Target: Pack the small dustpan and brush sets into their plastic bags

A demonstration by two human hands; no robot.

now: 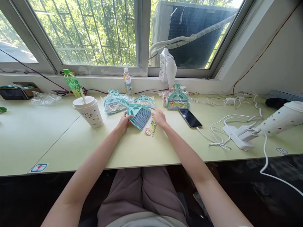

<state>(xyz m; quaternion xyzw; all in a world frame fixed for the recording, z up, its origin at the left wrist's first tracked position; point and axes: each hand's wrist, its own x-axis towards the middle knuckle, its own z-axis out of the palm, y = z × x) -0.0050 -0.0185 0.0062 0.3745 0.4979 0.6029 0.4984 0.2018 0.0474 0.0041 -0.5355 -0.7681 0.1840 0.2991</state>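
Observation:
A small teal hand brush [138, 114] with grey bristles lies on the pale green desk [132, 148] in front of me. My left hand [124, 122] rests against its left side, fingers curled on the brush body. My right hand [159, 117] lies flat and open just right of the brush, beside a colourful paper label [151, 127]. Behind them lie packaged teal brush sets [113, 102], another packaged set [145, 101], and a teal dustpan [177, 98] standing upright.
A lidded paper cup with a straw [88, 111] stands left of my hands. A black phone [190, 118] on a white cable lies to the right, then a power strip [239, 136] and a tipped dotted cup [281, 119]. A bottle [127, 81] stands by the window.

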